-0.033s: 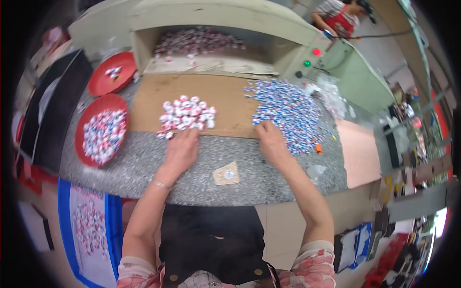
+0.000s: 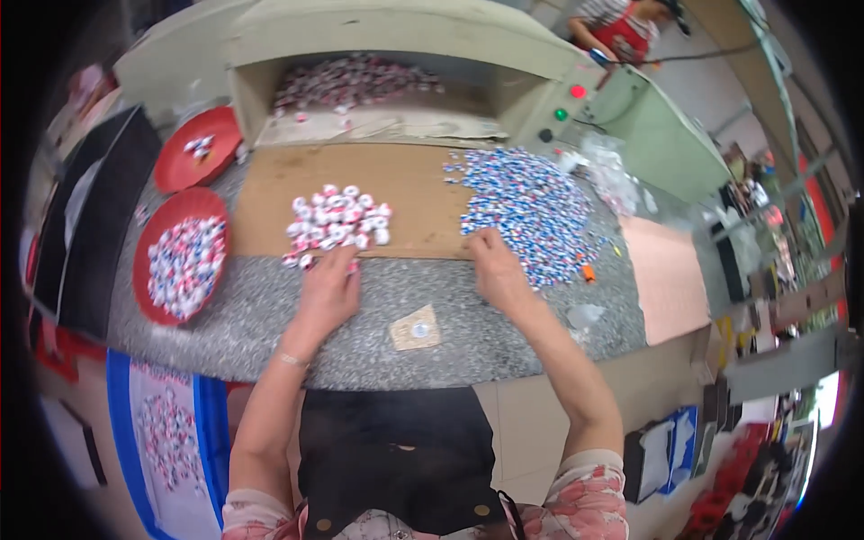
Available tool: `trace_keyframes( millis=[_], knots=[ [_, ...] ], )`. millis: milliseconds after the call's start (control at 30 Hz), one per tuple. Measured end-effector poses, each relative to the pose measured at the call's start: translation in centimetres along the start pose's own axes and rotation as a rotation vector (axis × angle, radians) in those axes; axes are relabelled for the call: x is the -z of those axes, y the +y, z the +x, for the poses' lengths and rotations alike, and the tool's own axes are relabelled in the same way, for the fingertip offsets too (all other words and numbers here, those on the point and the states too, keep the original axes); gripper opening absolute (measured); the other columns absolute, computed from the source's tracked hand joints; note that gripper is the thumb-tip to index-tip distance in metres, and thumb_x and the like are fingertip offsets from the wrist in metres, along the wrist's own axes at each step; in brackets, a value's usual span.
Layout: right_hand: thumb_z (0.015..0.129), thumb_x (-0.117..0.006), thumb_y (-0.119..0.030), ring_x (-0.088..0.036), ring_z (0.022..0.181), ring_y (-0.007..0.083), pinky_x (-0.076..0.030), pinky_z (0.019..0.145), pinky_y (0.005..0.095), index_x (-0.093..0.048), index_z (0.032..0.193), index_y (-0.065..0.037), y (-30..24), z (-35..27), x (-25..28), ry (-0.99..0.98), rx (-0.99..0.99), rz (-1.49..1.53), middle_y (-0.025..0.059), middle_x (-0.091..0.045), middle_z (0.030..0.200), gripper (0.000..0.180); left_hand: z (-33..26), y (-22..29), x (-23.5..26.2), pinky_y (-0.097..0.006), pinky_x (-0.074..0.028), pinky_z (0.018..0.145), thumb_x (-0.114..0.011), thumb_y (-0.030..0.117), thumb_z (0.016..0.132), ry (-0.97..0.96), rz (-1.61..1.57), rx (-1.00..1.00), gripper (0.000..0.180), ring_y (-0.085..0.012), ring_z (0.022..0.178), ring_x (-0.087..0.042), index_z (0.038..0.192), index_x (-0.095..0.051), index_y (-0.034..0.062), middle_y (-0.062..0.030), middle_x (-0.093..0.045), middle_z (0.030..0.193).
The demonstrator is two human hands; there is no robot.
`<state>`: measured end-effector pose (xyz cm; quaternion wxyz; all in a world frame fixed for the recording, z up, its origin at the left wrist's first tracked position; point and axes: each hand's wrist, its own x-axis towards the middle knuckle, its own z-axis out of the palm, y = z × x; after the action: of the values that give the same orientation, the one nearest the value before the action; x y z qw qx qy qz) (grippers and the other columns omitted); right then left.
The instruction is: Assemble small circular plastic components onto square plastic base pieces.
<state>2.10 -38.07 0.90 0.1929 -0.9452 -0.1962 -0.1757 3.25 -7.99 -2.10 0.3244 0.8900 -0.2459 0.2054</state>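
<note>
My left hand (image 2: 329, 290) is at the near edge of a pile of round white pieces with pink marks (image 2: 340, 218), spread on a brown cardboard sheet (image 2: 423, 193). Its fingers are bent together and touch the nearest pieces; what lies under them is hidden. My right hand (image 2: 500, 274) is at the near left edge of a wide heap of small blue and white pieces (image 2: 526, 207). Thumb and fingertips there are pinched, and anything between them is too small to make out. Between my wrists lies a tan scrap with a round pale piece (image 2: 416, 329) on the grey speckled worktop (image 2: 360, 355).
Two red bowls (image 2: 138, 279) with pieces stand at the left, by a black bin (image 2: 81, 216). A pale green machine (image 2: 387, 27) with a piece-filled opening spans the back. A pink cloth (image 2: 664, 279) and an orange bit (image 2: 588, 273) lie right. Another person (image 2: 621, 31) works behind.
The whole view has shifted slightly, so the bench appears a little further left. Both hands stay at their piles, with only slight finger movement.
</note>
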Motion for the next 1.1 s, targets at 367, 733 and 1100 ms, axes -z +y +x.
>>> trace_keyframes(
  millis=[367, 733, 1100],
  knots=[
    [0.085, -0.066, -0.008, -0.066, 0.077, 0.0338, -0.053, 0.064, 0.0433, -0.067, 0.095, -0.003, -5.9, -8.8, 2.4, -0.171, -0.187, 0.127, 0.0136, -0.064, 0.088, 0.011, -7.3, 5.2, 3.4, -0.032, -0.054, 0.088, -0.063, 0.003, 0.092, -0.251, -1.568, 0.754, 0.023, -0.0176, 0.099, -0.064, 0.115, -0.06, 0.001, -0.0133, -0.064, 0.115],
    [0.079, -0.07, -0.002, -0.066, 0.073, 0.0337, -0.053, 0.065, 0.0406, -0.07, 0.092, -0.003, -7.5, -7.1, 4.0, -0.22, -0.214, 0.206, 0.0146, -0.067, 0.085, 0.012, -9.2, 5.6, 3.2, -0.028, -0.052, 0.088, -0.065, -0.003, 0.089, -0.236, -1.571, 0.773, 0.032, -0.015, 0.098, -0.063, 0.121, -0.059, -0.001, -0.0111, -0.065, 0.115],
    [0.081, -0.066, -0.003, -0.063, 0.066, 0.0326, -0.051, 0.059, 0.0424, -0.066, 0.088, -0.003, -9.5, -2.8, 0.6, -0.31, 0.173, 0.004, 0.0125, -0.061, 0.076, 0.007, -7.3, 5.2, 4.0, -0.025, -0.054, 0.088, -0.066, -0.006, 0.088, -0.167, -1.464, 0.729, 0.038, -0.013, 0.102, -0.064, 0.124, -0.057, -0.0015, -0.0075, -0.066, 0.11]
  ],
)
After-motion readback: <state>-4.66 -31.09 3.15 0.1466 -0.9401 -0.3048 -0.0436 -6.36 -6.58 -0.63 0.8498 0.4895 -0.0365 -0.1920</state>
